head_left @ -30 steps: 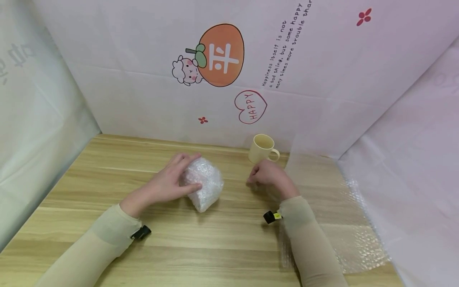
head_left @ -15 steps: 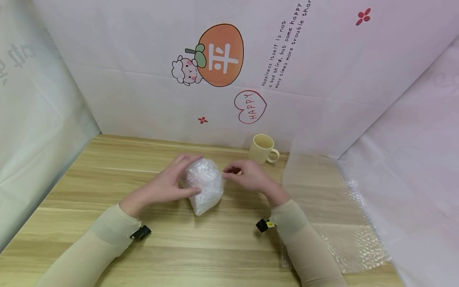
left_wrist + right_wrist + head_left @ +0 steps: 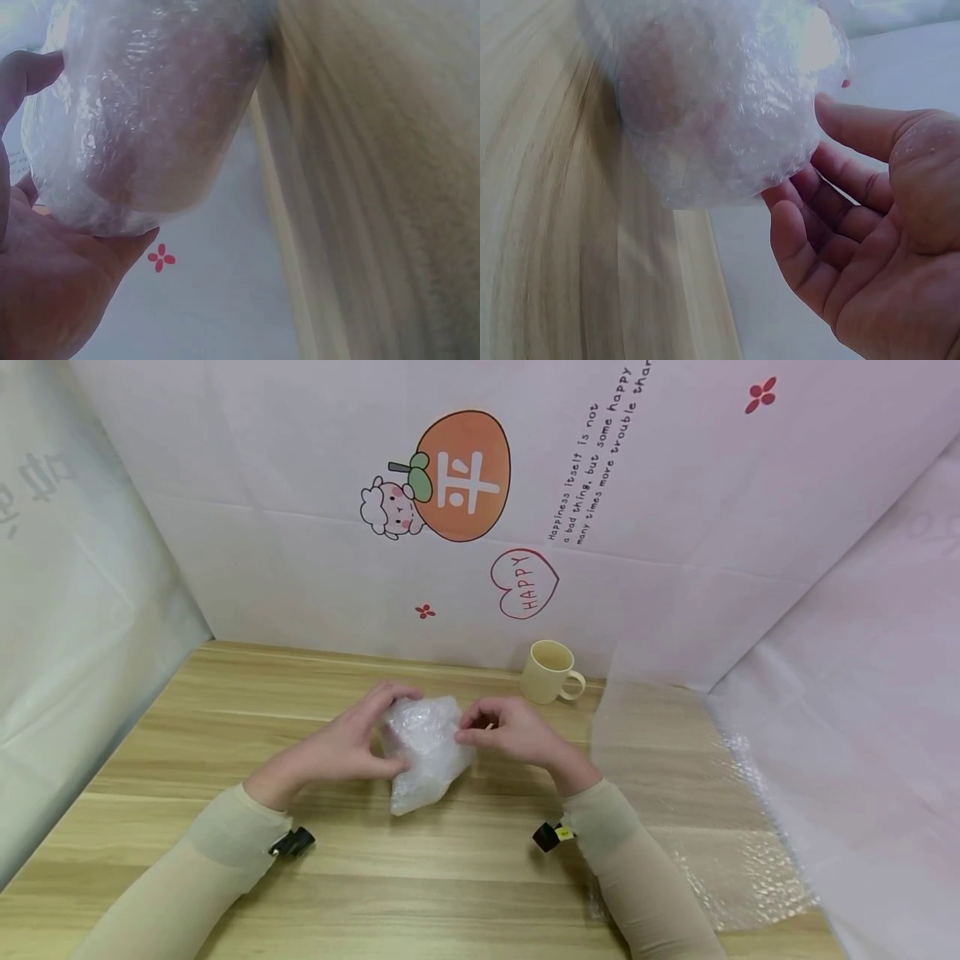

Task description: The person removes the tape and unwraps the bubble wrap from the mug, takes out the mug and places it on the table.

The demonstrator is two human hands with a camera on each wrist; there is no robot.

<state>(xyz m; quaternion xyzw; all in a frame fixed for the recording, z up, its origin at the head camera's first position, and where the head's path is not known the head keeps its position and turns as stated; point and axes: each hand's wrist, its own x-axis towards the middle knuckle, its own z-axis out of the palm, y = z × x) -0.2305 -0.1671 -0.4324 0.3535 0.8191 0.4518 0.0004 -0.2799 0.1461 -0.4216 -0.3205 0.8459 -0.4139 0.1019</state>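
A bundle in clear bubble wrap (image 3: 427, 752) sits on the wooden table in front of the person. Through the plastic, the left wrist view shows a pinkish-beige rounded form (image 3: 165, 142); its kind is not clear. On the bundle's left side, the left hand (image 3: 341, 745) grips it, thumb at the near side and fingers at the far side. The right hand (image 3: 517, 732) is at its right side, where thumb and fingers pinch the wrap. In the right wrist view the thumb (image 3: 862, 124) touches the wrap's edge, with curled fingers below it.
A pale yellow mug (image 3: 547, 672) stands upright near the back wall, its handle to the right, just beyond the right hand. A flat sheet of bubble wrap (image 3: 720, 810) covers the table's right part, partly under the right sleeve. White printed cloth (image 3: 337, 585) encloses the back and sides.
The right hand has moved left from in front of the mug to the bundle's right side. The bundle has turned a little in the left hand, its lower tip shifting left.
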